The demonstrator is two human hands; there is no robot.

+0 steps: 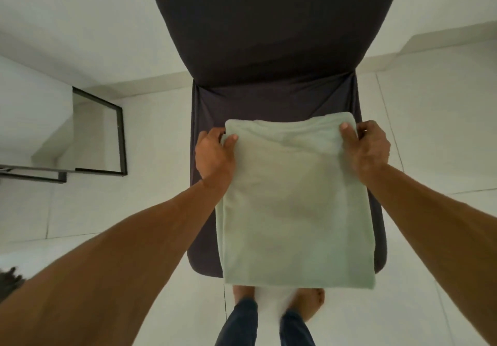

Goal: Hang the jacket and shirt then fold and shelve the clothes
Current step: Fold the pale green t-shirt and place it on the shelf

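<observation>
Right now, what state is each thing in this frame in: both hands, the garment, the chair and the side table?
left hand: grips the garment's far left corner, thumb on top.
right hand: grips the far right corner, thumb on top.
pale green garment: folded into a rectangle, flat on the seat, near edge overhanging.
chair: upright, covered in dark fabric.
glass-topped table: standing left of the chair, apart from it.
</observation>
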